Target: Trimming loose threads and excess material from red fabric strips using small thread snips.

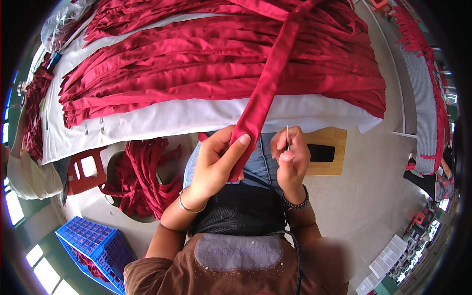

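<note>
My left hand point(215, 161) is closed on the near end of a long red fabric strip point(268, 81), thumb on top and fingers beneath. From there the strip slants up and to the right across the table. My right hand point(293, 160) sits a little to the right, apart from the strip. It pinches a small pointed metal tool point(287, 133) whose thin tip points away from me; the fingers cover the rest, so its exact kind is unclear. Beyond both hands, many red strips point(191, 59) lie in long rows on the table.
A white cloth point(162, 118) hangs over the table's near edge. Below left are a round bin point(114, 172) heaped with red strips, a red stool point(87, 169) and a blue crate point(96, 243). A dark phone-like slab point(320, 153) rests on a wooden board point(334, 169) at right.
</note>
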Motion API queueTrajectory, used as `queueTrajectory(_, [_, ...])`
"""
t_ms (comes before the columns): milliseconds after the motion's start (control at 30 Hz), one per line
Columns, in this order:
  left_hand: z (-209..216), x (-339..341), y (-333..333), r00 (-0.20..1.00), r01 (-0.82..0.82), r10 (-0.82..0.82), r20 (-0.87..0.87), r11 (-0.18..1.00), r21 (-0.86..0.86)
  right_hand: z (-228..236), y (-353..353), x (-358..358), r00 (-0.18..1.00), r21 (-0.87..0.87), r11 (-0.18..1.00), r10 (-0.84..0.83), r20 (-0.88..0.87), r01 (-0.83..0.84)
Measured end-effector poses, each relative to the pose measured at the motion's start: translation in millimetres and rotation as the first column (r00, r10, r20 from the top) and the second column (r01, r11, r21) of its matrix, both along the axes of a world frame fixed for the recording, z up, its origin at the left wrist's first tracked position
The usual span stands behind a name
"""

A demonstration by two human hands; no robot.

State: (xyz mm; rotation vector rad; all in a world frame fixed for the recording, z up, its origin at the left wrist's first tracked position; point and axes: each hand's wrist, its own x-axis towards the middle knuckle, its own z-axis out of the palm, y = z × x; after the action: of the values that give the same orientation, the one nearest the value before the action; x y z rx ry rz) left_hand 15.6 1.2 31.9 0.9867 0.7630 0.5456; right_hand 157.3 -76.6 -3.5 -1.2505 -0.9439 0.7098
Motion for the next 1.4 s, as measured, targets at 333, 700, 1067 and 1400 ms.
queueTrajectory(333, [-8, 0, 0, 0.956, 0.293, -0.277, -0.097, 0.902, 0.318, 5, 10, 4, 0.979, -0.086, 0.989, -0.132, -0.153, 0.12])
queueTrajectory(700, [-7, -1, 5, 0.921, 0.387, -0.35, -0.173, 0.764, 0.516, 19, 8, 11, 0.917, -0.233, 0.969, -0.161, -0.365, 0.077])
queueTrajectory(1067, [5, 8, 23, 0.976, 0.191, -0.196, 0.096, 0.98, 0.057, 29, -13, -9, 0.964, -0.226, 0.937, 0.262, -0.043, -0.265])
queueTrajectory(1400, [-2, -10, 4, 0.978, 0.209, -0.209, -0.005, 0.975, 0.081, 18, 13, 23, 0.907, -0.241, 0.965, -0.193, -0.375, 0.105])
